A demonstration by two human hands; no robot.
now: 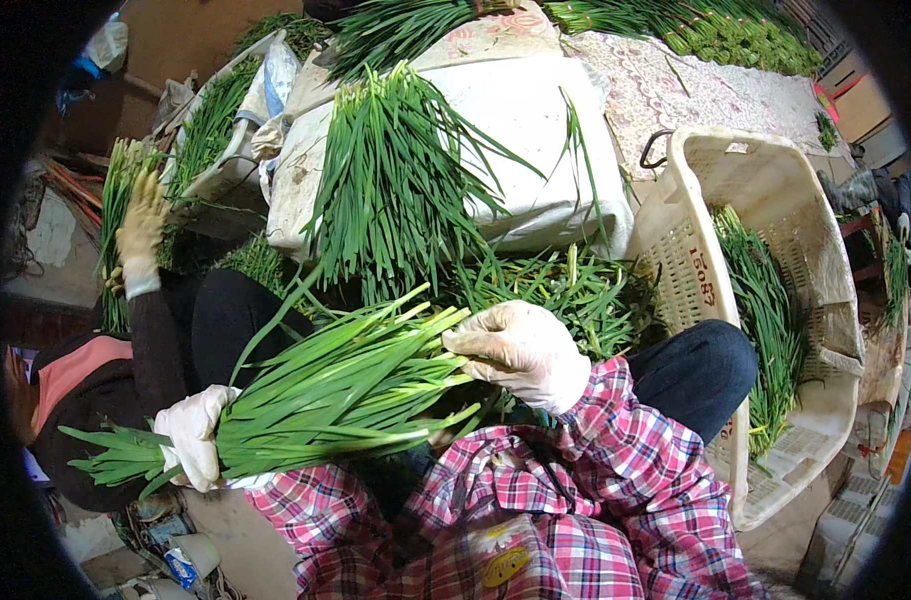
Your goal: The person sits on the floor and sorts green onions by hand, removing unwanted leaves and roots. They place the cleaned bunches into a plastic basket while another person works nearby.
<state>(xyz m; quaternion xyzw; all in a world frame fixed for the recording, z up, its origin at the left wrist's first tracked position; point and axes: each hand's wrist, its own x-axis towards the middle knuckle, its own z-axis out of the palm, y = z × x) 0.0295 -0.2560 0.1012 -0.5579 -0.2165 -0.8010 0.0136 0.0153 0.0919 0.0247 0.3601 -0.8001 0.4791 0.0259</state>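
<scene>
My left hand (194,439), in a white glove, is closed around the leafy end of a bunch of green garlic chives (328,397) lying sideways before my chest. At its pale stem ends, my right hand (526,352), also gloved, pinches some stalks between thumb and fingers. Beyond my hands, a larger pile of chives (403,172) hangs over the near edge of a block covered in white cloth (530,82). Loose leaves (575,300) lie heaped below that block, between my knees.
A plastic crate (688,217) holding chives (763,322) stands at my right. Tied bundles (725,37) lie on a patterned cloth (650,97) at the back right. On the left sits a co-worker with a gloved hand (141,225) raised, near a container of greens (215,127).
</scene>
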